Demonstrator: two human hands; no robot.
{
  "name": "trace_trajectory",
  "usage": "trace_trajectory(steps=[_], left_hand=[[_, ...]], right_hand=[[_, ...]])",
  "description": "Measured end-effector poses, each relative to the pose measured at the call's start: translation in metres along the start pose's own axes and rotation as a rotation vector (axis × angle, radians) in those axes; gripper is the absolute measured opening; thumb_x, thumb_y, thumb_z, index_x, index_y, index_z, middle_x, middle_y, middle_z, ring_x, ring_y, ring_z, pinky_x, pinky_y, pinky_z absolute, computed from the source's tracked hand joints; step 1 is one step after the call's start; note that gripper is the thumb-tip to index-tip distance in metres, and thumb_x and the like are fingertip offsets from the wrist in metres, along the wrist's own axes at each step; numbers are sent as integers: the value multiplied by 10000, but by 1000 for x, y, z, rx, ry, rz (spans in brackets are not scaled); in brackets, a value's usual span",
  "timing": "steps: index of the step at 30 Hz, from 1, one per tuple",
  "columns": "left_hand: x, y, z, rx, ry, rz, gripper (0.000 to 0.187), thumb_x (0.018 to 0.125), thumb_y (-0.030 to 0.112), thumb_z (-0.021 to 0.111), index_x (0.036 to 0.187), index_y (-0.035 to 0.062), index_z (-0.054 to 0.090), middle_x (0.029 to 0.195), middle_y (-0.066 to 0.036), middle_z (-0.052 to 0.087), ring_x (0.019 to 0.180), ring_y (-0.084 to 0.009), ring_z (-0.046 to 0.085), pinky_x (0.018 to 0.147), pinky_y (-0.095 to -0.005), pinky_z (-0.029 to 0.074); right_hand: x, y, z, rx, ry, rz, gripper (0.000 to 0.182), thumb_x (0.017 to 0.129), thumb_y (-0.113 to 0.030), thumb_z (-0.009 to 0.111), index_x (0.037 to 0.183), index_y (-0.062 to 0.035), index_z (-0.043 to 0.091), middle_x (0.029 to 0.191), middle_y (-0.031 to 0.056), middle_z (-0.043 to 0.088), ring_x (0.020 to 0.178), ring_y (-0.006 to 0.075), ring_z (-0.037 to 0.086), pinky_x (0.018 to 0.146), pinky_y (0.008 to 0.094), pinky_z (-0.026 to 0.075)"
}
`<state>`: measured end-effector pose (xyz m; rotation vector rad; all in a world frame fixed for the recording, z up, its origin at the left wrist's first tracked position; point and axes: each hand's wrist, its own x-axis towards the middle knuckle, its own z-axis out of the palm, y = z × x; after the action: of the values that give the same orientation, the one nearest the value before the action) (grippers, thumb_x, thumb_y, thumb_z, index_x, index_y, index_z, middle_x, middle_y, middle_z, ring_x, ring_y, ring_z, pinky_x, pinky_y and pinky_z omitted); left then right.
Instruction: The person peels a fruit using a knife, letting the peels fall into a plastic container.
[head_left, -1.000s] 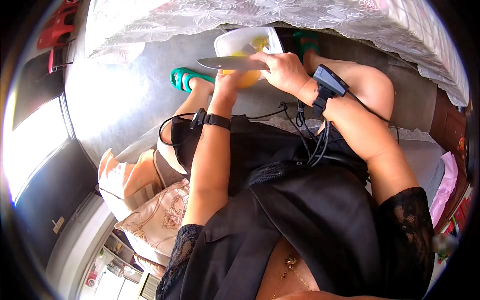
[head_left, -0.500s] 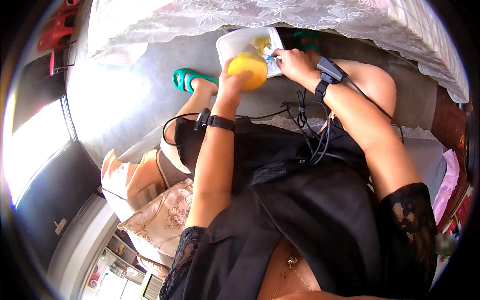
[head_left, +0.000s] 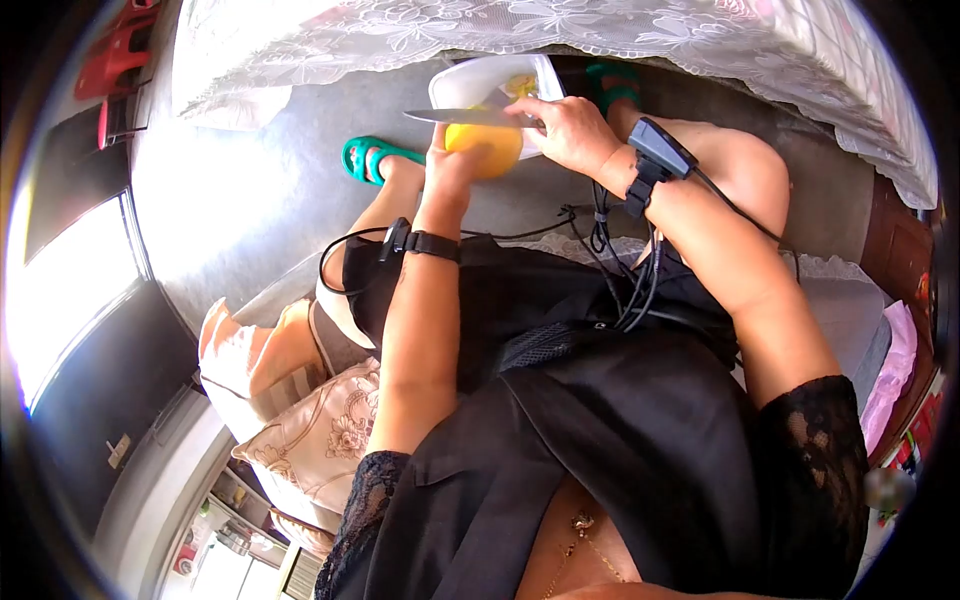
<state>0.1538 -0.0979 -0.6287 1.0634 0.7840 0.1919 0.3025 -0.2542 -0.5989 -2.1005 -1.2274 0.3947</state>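
Note:
My left hand (head_left: 455, 162) is wrapped round a large smooth yellow fruit (head_left: 488, 150), held above the near side of a white bin. In my right hand (head_left: 572, 135) is a knife (head_left: 460, 117), its long blade lying level across the top of the fruit and pointing left. Whether the edge touches the fruit, I cannot tell. The white plastic bin (head_left: 450, 88) stands on the floor behind the fruit, with yellowish peel-like scraps (head_left: 520, 88) inside. My fingers hide most of the knife's handle.
A table with a white lace cloth (head_left: 420, 35) rises beyond the bin. Black cables (head_left: 640, 290) hang from my wrist devices over my lap. My feet wear green sandals (head_left: 365, 160). An embroidered cushion (head_left: 320, 430) lies at left; red chairs (head_left: 112, 65) stand farther off.
My right hand has lifted the knife, so its blade now shows over the fruit. My left hand and the fruit have shifted slightly left.

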Motion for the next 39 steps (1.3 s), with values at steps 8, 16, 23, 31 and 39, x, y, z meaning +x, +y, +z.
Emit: trace_trajectory(steps=[8, 16, 23, 31, 39], left_hand=[[-3, -8, 0, 156, 53, -124, 550, 778, -16, 705, 1305, 25, 551, 1109, -114, 673, 977, -219, 670, 842, -348, 557], [-1, -6, 3, 413, 80, -62, 550, 772, 64, 726, 1292, 24, 550, 1059, -109, 686, 946, -232, 680, 836, -351, 553], [3, -17, 4, 728, 132, 44, 533, 768, 24, 710, 1281, 36, 564, 1069, -109, 688, 950, -238, 675, 859, -362, 547], [-8, -1, 9, 189, -21, -40, 594, 770, -51, 688, 1333, 62, 535, 1129, -91, 655, 1030, -208, 639, 902, -336, 527], [-8, 10, 13, 124, 39, 15, 614, 781, -106, 697, 1342, 64, 510, 1134, -86, 639, 1025, -215, 641, 896, -331, 538]], right_hand=[[-7, 25, 22, 58, -98, 179, 230, 886, -250, 603, 1070, -199, 730, 862, 156, 730, 806, 357, 713, 746, 467, 578], [-3, 19, 32, 73, -114, 279, 267, 874, -230, 588, 1074, -143, 742, 891, 177, 734, 841, 369, 716, 779, 480, 571], [5, 4, 31, -45, -223, 383, 242, 856, -193, 599, 1011, -72, 739, 868, 225, 723, 838, 393, 717, 767, 494, 569], [7, 29, 29, -6, -81, 453, 256, 866, -210, 611, 1049, -96, 748, 901, 231, 721, 874, 411, 712, 798, 501, 569], [2, 3, 14, -10, 17, 163, 267, 892, -260, 642, 1133, -178, 721, 840, 173, 714, 751, 373, 700, 716, 460, 581]])
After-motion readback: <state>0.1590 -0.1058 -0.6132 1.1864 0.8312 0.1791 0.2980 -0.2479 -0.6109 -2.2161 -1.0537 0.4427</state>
